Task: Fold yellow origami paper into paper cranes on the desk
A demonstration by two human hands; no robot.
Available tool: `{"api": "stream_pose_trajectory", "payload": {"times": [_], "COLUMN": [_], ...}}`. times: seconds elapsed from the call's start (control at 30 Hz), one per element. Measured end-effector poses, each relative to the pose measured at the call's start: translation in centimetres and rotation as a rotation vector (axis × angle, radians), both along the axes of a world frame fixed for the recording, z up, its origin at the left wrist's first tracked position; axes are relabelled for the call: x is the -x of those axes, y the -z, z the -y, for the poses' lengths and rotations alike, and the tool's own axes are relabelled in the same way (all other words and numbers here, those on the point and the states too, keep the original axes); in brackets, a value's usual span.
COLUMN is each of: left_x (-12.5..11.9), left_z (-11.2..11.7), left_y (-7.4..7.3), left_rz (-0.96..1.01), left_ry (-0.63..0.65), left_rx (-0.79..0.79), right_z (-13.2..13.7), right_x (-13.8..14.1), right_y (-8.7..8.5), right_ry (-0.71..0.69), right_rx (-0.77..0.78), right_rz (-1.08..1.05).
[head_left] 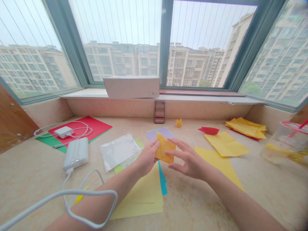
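In the head view, the left hand (150, 157) has its fingers clamped on a folded yellow paper (165, 149), held up over the bench (190, 205) between both hands. The right hand (190, 158) has its fingers spread apart at the paper's right side; whether they press on it I cannot tell. Beyond lie a lilac sheet (166, 131) and a small yellow paper figure (178, 123). Nearer are a pale yellow sheet (144, 200) and a blue strip (162, 181). A power bank (77, 150) lies on the left, near a plastic sleeve (119, 150).
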State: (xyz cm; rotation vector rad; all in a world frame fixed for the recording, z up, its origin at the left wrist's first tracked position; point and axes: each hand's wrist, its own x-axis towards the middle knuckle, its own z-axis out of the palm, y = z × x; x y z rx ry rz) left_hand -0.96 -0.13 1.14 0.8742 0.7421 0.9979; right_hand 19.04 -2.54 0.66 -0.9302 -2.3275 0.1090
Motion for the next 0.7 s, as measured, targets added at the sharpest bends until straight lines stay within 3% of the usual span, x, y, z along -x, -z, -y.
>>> {"api": "stream_pose_trajectory", "payload": {"times": [0.2, 0.3, 0.37, 0.5, 0.6, 0.7], "left_x": [-0.1, -0.1, 0.1, 0.8, 1.0, 0.8], "left_z": [-0.1, -0.4, -0.6, -0.5, 0.1, 0.6], "left_y": [0.3, 1.0, 1.7, 2.2, 1.9, 1.8], "left_rz": [-0.081, -0.276, -0.475, -0.893, -1.147, -1.221], "left_ry": [0.080, 0.141, 0.070, -0.161, -0.010, 0.184], "left_rx": [-0.105, -0.294, -0.457, -0.885, -1.174, -1.280], "right_z": [-0.6, -0.6, -0.5, 0.0, 0.5, 0.9], "right_x": [0.8, 0.8, 0.8, 0.9, 0.6, -0.3], "right_y": [0.4, 0.4, 0.3, 0.2, 0.1, -0.5], "right_ry": [0.186, 0.234, 0.247, 0.310, 0.245, 0.101], "right_rx": [0.366, 0.562, 0.650, 0.639, 0.546, 0.498], "right_rz": [-0.435, -0.469, -0.449, -0.323, -0.142, 0.034]}}
